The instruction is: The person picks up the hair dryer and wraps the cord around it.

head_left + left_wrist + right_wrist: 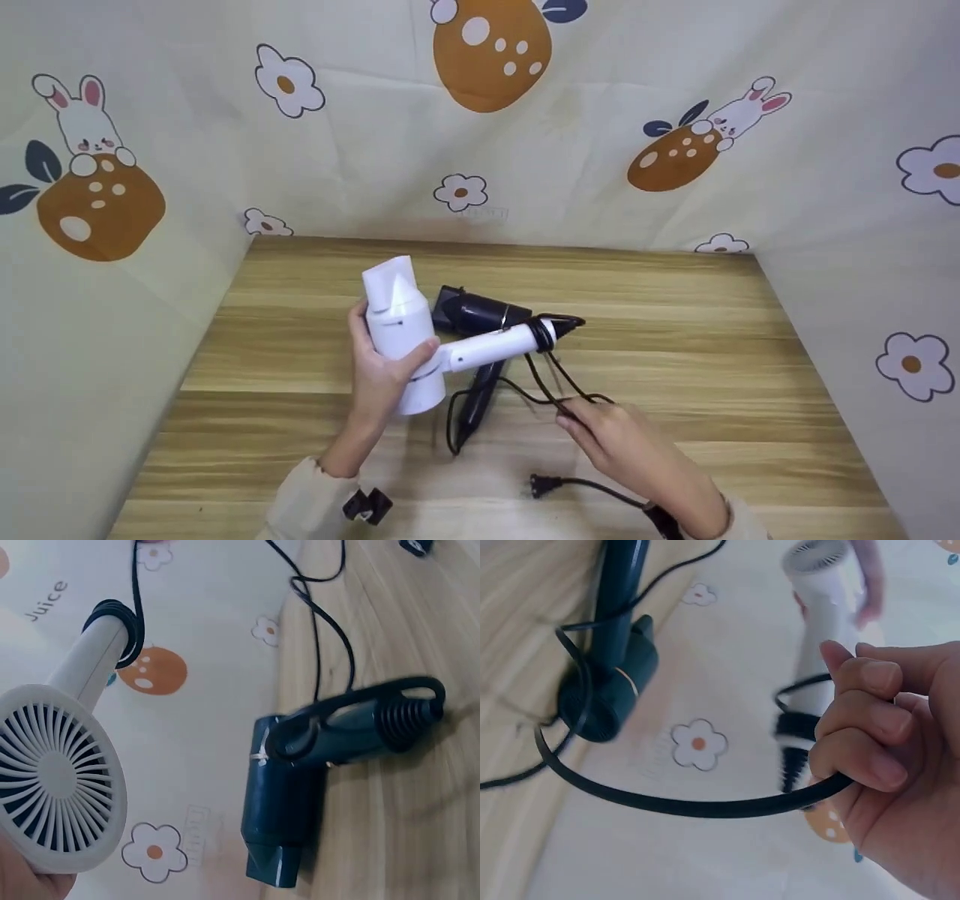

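My left hand (381, 381) grips the white hair dryer (401, 334) round its barrel, thumb across the front near the handle joint. Its flat nozzle points up and away, and the handle stretches to the right. A black cord (705, 808) is wound in several turns round the handle's end. My right hand (622, 442) holds a length of that cord in curled fingers, right of and below the handle. In the left wrist view the dryer's slatted rear grille (58, 776) faces the camera. Behind it lies a dark hair dryer (484, 313), partly hidden by the white handle.
The dark dryer's own cord loops beside its handle on the wood-grain table (262, 360). A black plug (545, 485) lies near the front, its cord running towards my right forearm. A printed cloth (360, 150) walls the back and both sides.
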Motion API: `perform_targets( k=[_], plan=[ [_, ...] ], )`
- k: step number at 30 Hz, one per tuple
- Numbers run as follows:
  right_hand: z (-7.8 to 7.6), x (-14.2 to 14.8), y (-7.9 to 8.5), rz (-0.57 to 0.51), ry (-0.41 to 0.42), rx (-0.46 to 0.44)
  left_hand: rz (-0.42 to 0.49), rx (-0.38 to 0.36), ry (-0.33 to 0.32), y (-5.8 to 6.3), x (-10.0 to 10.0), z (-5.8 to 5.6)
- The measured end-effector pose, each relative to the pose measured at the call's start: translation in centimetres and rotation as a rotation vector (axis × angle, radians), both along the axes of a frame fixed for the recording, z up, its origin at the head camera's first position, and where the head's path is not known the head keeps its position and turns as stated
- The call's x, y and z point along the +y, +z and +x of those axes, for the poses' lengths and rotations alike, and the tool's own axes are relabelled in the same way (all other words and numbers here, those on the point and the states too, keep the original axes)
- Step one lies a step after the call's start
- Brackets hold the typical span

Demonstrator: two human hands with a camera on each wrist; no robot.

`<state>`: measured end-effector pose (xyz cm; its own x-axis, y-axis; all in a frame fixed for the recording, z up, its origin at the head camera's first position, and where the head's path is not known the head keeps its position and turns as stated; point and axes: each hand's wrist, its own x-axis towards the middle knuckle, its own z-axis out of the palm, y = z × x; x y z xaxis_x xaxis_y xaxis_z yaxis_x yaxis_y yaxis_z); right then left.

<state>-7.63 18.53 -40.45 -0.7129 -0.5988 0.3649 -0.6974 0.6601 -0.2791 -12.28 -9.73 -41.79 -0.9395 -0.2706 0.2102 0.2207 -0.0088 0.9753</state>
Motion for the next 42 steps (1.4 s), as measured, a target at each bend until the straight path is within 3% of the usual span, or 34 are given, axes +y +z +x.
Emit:
perform_targets(
  k=[7, 16, 22, 26, 31, 37, 42],
  plan=[
    [0.2, 1.1, 2.2, -0.082, -0.001, 0.235, -0.07, -0.013, -0.005, -1.0, 0.0, 0.0],
    [0.3, 0.4, 4.4, -0.225, 0.12, 0.338, -0.156, 0.016, -0.02, -1.0, 0.5, 0.1],
    [-1.7, 0.9, 4.6, -0.297, 0.128, 0.373, -0.198, 0.017, -0.143, -0.8, 0.6, 0.5],
    [-3.4, 1.1, 3.9, -0.331, 0.076, 0.404, -0.213, 0.04, -0.247, -0.6, 0.8, 0.7],
    [-4.7, 1.7, 2.7, -0.395, 0.011, 0.317, -0.208, 0.055, -0.319, -0.4, 0.7, 1.2],
    [-5.4, 1.8, 1.4, -0.447, -0.023, 0.173, -0.129, 0.065, -0.413, 0.0, 1.0, 1.6],
    [-5.7, 1.4, 0.6, -0.49, -0.035, 0.087, -0.046, 0.067, -0.423, 0.3, 1.3, 1.9]
  ],
)
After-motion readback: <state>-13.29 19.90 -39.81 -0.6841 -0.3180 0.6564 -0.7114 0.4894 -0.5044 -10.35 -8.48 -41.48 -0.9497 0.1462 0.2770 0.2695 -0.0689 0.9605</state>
